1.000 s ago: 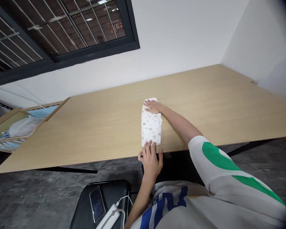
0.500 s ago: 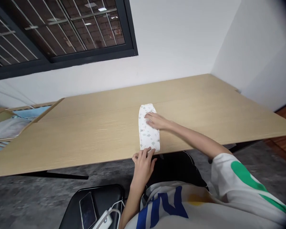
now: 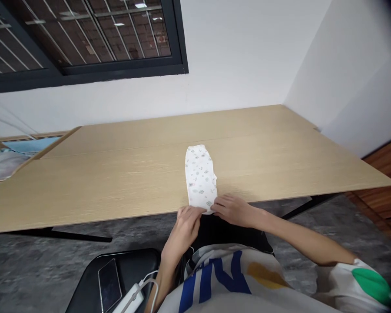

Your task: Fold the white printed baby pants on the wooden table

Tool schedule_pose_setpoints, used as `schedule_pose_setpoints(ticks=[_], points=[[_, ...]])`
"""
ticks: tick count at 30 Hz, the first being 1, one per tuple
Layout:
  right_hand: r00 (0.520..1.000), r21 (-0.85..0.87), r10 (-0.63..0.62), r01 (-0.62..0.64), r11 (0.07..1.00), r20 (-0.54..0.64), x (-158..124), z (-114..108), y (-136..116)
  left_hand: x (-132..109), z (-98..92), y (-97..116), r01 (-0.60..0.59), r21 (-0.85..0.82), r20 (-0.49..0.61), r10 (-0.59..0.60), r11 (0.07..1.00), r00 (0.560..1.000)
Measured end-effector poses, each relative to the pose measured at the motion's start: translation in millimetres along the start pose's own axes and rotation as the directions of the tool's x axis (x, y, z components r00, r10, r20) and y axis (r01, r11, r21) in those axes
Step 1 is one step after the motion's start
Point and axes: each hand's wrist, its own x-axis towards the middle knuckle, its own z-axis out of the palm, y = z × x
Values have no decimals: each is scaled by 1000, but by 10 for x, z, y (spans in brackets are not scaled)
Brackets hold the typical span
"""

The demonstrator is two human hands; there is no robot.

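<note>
The cloth (image 3: 200, 176), white with a scattered small print, lies flat and folded into a long strip on the worktop (image 3: 127, 178), its near end at the front edge close to my body and its rounded far end pointing toward the wall (image 3: 234, 56). I judge it light and soft, thin enough to bend wherever I press, with nothing fragile about it; the fabric looks matt rather than slick, so I expect it to grip my skin well, though loose layers could slide over one another. A small bit juts out along its right side, which suggests the layers are not quite even there. The near end seems the best place to take hold, one corner to each hand, catching all the layers between thumb and fingertips so that none slips free. My left hand (image 3: 185, 226) is at the near left corner, back upward, fingers curled and close together, their tips on the hem. My right hand (image 3: 232, 210) comes in from the side at the near right corner, fingers bent and bunched, tips touching the cloth. I cannot tell whether either thumb closes underneath into a true pinch. My left forearm rises steeply from below, elbow near my body, while my right arm reaches out wide and slants back inward, wrist low by the worktop's edge.
</note>
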Motion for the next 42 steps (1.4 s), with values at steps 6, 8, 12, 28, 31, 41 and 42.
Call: schedule_pose_setpoints(ticks=[6,8,12,28,31,41,42], points=[[997,212,-77,81,974,-30,-101,-527,-317,-184,-311,217,-126,-299,-124,93,946,988],[995,288,-75,92,953,-67,-65,-690,-334,-208,-296,244,-156,-369,-313,35,916,949],[988,357,-14,70,932,-157,188,-845,-94,-146,-131,222,-132,-263,-701,-95,956,706],[901,263,419,-379,887,-114,1303,-182,1511,220,656,99,247,313,-259,-168,917,951],[894,193,414,-382,904,-171,1280,-129,1416,235,664,137,273,354,-276,-179,895,944],[944,210,-323,330,920,-67,1119,25,426,279,716,138,337,430,-198,-276,838,940],[937,203,-344,350,914,-67,1124,81,422,273,718,137,342,443,-179,-292,829,940]])
